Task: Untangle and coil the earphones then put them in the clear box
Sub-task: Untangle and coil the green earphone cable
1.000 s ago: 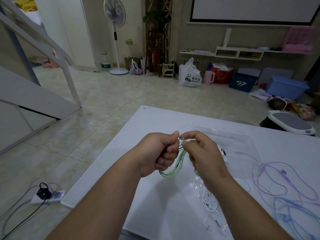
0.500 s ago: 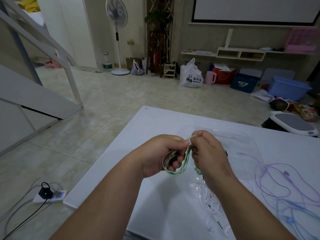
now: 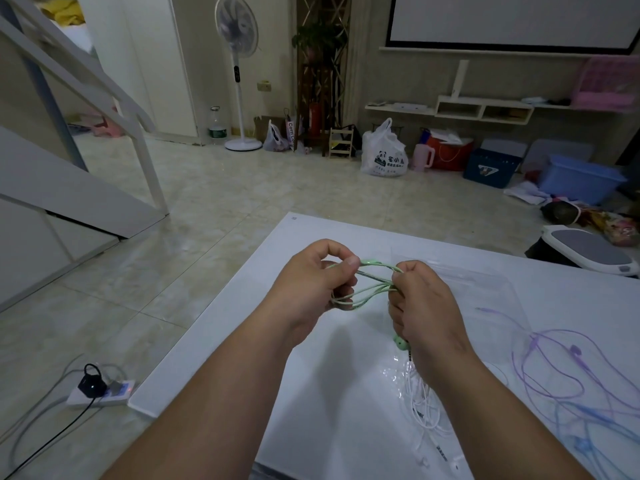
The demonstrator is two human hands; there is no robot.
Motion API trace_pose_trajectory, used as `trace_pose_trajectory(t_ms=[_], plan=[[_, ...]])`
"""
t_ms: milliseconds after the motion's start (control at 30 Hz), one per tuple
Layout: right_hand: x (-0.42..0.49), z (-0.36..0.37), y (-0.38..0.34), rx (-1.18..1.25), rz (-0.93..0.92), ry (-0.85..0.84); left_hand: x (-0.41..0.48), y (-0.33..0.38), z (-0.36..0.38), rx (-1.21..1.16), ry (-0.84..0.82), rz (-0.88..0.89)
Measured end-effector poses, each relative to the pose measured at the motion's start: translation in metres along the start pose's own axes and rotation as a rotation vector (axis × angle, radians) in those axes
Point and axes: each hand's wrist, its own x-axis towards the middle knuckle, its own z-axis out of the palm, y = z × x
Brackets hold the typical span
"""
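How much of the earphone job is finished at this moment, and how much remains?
Done: no earphones show in the clear box. In hand: left hand and right hand hold the green earphones looped between them. Left: box those, then the white earphones, purple earphones and blue earphones lying loose on the table.

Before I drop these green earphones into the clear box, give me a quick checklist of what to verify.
1. Grip on the green earphones: left hand and right hand both hold the loops. Ok.
2. Coil finished: the loops splay between the hands and a green earbud dangles under the right hand. Not ok.
3. Green cord free of the white earphones below: the right hand hides it. Cannot tell.
4. Clear box close by: it is just beyond the right hand. Ok.
5. Box open: cannot tell.
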Motion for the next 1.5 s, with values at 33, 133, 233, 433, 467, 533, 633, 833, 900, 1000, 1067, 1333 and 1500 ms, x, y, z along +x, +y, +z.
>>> trace_pose_trajectory(t_ms=[33,133,233,433,467,533,633,833,900,1000,1067,1333,1500], plan=[[-0.0002,0.0,-0.0001,-0.004,0.008,-0.002,0.0003,-0.0004,0.0001,0.005,0.014,0.02],[-0.001,0.0004,-0.0013,0.011,0.032,0.014,0.0016,-0.0016,0.0013,0.041,0.041,0.075],[0.0003,-0.0009,-0.0024,0.038,0.061,0.06,0.0013,-0.0013,0.0025,0.036,0.035,0.059],[-0.0001,-0.0037,-0.0018,0.073,0.121,0.047,-0.0022,-0.0009,0.0088,0.139,0.014,0.035],[-0.0008,-0.0036,-0.0019,0.087,0.119,0.02,-0.002,-0.0013,0.0089,0.161,0.02,0.036],[-0.0027,-0.0038,-0.0021,0.109,0.095,-0.034,-0.0016,-0.0019,0.0081,0.185,0.028,0.036],[-0.0044,-0.0044,-0.0026,0.114,0.079,-0.071,-0.0017,-0.0019,0.0079,0.184,0.032,0.041],[-0.0012,-0.0031,-0.0027,0.049,0.185,0.031,-0.0013,-0.0012,0.0076,0.201,0.073,0.048],[0.0001,-0.0028,-0.0018,0.03,0.179,0.066,-0.0016,-0.001,0.0081,0.239,0.082,0.057],[0.001,-0.0016,-0.0016,0.01,0.163,0.087,-0.0011,-0.0008,0.008,0.271,0.128,0.077],[0.0011,-0.0012,-0.0011,-0.002,0.162,0.095,-0.0007,-0.0006,0.0073,0.284,0.135,0.08],[-0.0014,-0.003,-0.0029,0.056,0.168,0.068,-0.0009,-0.001,0.0066,0.295,0.113,0.07],[-0.0005,-0.0037,-0.0003,0.007,0.108,0.094,-0.0034,0.0008,0.0072,0.321,0.065,0.072]])
